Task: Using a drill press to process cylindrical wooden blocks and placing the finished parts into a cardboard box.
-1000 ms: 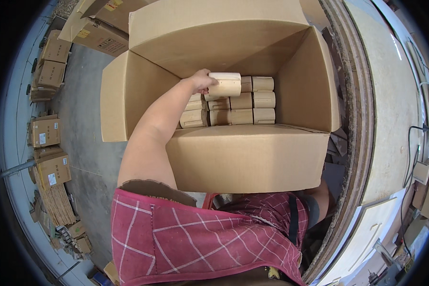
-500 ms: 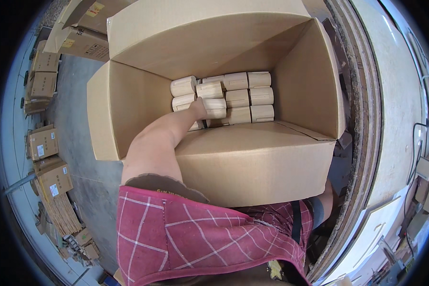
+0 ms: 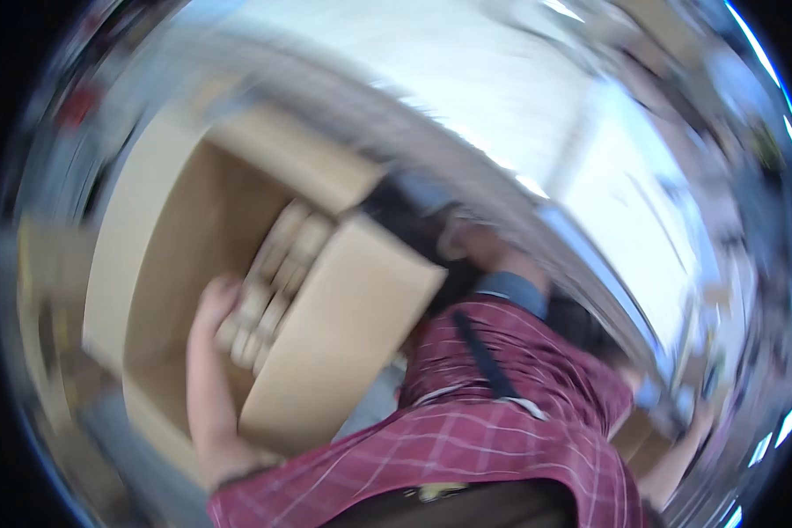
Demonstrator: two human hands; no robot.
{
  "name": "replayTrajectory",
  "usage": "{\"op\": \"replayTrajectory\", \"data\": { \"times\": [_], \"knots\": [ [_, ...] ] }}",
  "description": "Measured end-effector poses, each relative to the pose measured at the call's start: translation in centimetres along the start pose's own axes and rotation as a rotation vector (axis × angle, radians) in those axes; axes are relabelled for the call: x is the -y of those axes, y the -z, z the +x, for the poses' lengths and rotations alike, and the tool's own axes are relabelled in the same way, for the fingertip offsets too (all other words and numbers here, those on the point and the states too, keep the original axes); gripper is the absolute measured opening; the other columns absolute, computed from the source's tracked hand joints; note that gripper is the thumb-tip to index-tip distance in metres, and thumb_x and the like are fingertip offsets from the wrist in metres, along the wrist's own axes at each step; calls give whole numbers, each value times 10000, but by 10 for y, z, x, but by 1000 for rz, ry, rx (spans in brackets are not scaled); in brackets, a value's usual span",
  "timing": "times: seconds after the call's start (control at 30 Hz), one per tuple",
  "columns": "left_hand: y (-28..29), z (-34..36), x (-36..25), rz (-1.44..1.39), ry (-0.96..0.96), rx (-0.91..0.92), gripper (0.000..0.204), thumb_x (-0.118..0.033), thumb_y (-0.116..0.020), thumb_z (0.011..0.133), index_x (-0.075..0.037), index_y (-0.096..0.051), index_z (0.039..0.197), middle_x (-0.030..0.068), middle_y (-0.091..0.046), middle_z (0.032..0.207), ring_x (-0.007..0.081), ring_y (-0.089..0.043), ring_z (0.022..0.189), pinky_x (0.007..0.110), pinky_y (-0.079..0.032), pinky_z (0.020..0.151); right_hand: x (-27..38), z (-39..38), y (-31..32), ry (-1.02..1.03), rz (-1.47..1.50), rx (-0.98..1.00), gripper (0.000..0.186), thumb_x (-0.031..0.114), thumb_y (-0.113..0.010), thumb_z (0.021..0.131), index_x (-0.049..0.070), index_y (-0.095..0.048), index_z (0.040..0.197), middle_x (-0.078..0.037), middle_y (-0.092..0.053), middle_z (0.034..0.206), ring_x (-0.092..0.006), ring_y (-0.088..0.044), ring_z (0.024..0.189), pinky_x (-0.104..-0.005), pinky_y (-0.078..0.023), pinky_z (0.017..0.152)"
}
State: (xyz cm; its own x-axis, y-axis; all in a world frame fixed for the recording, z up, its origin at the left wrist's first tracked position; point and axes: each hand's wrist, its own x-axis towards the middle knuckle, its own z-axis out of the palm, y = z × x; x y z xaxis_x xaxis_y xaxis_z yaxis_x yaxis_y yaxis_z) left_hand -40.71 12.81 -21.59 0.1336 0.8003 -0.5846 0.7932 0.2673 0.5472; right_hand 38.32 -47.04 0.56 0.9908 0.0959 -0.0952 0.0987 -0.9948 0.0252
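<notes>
My left hand (image 3: 220, 299) is inside the large open cardboard box (image 3: 163, 255), beside the pale cylindrical wooden blocks (image 3: 277, 282) stacked in rows there; its fingers are smeared, so what they touch or hold is unclear. At the lower right, my right hand (image 3: 698, 415) reaches away from my body beside a brown carton (image 3: 634, 436) and small things I cannot make out; it too is blurred. My plaid apron (image 3: 466, 440) fills the lower middle.
A long pale panel (image 3: 466, 62) with a dark, layered edge runs diagonally behind the box to the right. My leg (image 3: 502, 277) shows beside it. Blurred clutter lines both rims of the picture.
The view has swung sharply right, so the box now sits left and tilted. My left hand, earlier on a wooden block, stays in the box. My right arm has come into sight.
</notes>
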Motion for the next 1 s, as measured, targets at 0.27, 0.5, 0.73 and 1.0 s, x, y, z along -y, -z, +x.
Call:
{"op": "replayTrajectory", "data": {
  "times": [0.27, 0.5, 0.73, 1.0],
  "knots": [
    [-36, -67, -192, 203, -585, -155, 100, -75, -490, 825, 9, -497, 772, 39, -469, 583, 95, -451, 505, 233, -381, 468, -7, -18, -71, -94, 52, -542, 332, 293, -653, 659, 48, -630, 882, -170, -604, 868, -318, -556, 866, -370, -436, 766],
    [-130, -111, -244, 318, -798, 198, 117, -62, -512, 827, 3, -524, 923, 26, -505, 623, 77, -484, 536, 208, -400, 477, -123, -65, -130, -259, 245, -596, 229, 207, -650, 680, 71, -626, 862, -143, -605, 829, -272, -574, 817, -345, -451, 749],
    [-190, -135, -286, 788, -802, 358, 398, -112, -641, 699, 0, -508, 1058, 128, -586, 729, 258, -571, 653, 350, -458, 613, -192, -140, -241, -573, 547, -312, 171, 196, -650, 687, 75, -635, 808, -104, -631, 748, -205, -606, 714, -320, -474, 673],
    [-235, -171, -350, 1044, -842, 437, 423, -120, -630, 697, -5, -490, 1079, 151, -589, 779, 263, -600, 646, 318, -467, 570, -193, -221, -385, -972, 656, 282, 364, 248, -686, 651, 69, -598, 955, -120, -611, 869, -227, -576, 807, -361, -453, 750]
  ]
}}
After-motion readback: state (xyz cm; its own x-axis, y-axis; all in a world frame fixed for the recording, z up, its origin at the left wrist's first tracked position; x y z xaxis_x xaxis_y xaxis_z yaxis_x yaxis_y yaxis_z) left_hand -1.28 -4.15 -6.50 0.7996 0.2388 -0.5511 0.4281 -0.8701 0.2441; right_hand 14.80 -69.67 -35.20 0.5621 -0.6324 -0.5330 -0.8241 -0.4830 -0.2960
